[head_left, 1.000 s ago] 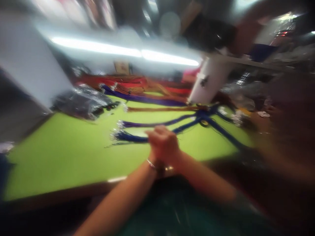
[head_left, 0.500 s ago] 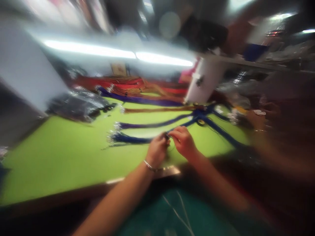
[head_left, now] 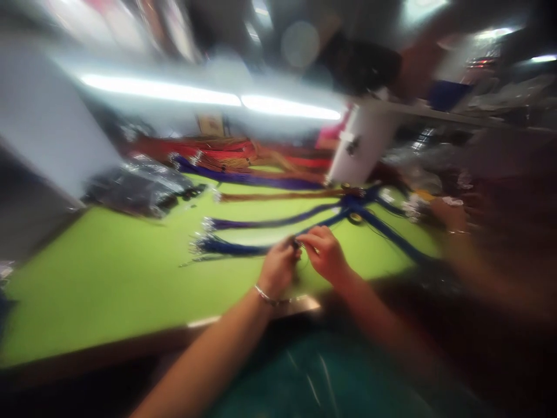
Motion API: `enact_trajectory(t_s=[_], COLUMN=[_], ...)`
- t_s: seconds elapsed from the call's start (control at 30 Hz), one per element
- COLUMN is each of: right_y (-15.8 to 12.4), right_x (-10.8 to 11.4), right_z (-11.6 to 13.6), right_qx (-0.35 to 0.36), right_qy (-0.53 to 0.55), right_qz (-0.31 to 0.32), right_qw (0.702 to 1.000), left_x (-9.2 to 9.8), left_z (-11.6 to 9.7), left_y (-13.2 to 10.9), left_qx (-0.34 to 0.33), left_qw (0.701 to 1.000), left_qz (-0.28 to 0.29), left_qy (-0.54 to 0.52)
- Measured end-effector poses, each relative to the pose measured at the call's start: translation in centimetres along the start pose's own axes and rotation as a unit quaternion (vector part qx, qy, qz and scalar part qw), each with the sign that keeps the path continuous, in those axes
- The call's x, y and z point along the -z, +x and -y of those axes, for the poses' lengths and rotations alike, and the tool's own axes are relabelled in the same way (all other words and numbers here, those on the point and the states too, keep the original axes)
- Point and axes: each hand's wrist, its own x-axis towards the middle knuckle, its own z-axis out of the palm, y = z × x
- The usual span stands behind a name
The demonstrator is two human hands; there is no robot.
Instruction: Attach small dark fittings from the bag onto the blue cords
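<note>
My left hand (head_left: pixel 278 270), with a thin bracelet at the wrist, and my right hand (head_left: pixel 325 252) meet over the near edge of a lime-green table (head_left: pixel 108 278). Both pinch something small and dark between their fingertips; blur hides what it is. Just beyond them lies a bundle of dark blue cords (head_left: pixel 230 248) with metal ends, running right toward a knot of blue cords (head_left: pixel 357 209).
Purple (head_left: pixel 261 222), brown (head_left: pixel 278 195) and red cords (head_left: pixel 209 150) lie farther back. A dark plastic bag (head_left: pixel 139 188) sits at the left. A white post (head_left: pixel 361 145) stands at the back right. Another person's hand (head_left: pixel 448 215) rests at the right edge.
One second ago my hands were clasped together nearer the table edge; since then they have parted and moved forward to the blue cords, fingertips pinched together. Little has changed in the last half second.
</note>
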Motion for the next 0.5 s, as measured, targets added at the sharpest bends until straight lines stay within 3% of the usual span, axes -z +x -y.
enact_trajectory(t_s=[0.13, 0.33, 0.4, 0.5], right_y=[0.5, 1.4, 2.5, 5.5], right_x=[0.4, 0.6, 0.3, -1.2], right_z=[-0.7, -1.1, -1.4, -2.4], right_qx=[-0.006, -0.002, -0.011, -0.035], right_qy=[0.008, 0.004, 0.013, 0.026], right_qz=[-0.035, -0.036, -0.013, 0.068], right_qw=[0.999, 0.999, 1.000, 0.997], left_x=[-0.8, -0.8, -0.6, -0.5], left_z=[-0.4, -0.5, -0.4, -0.4], left_y=[-0.3, -0.2, -0.1, -0.1], left_qx=[0.010, 0.016, 0.007, -0.017], left_qw=[1.000, 0.999, 0.999, 0.997], left_qz=[-0.015, -0.036, -0.050, -0.074], left_qy=[-0.003, 0.000, -0.001, -0.008])
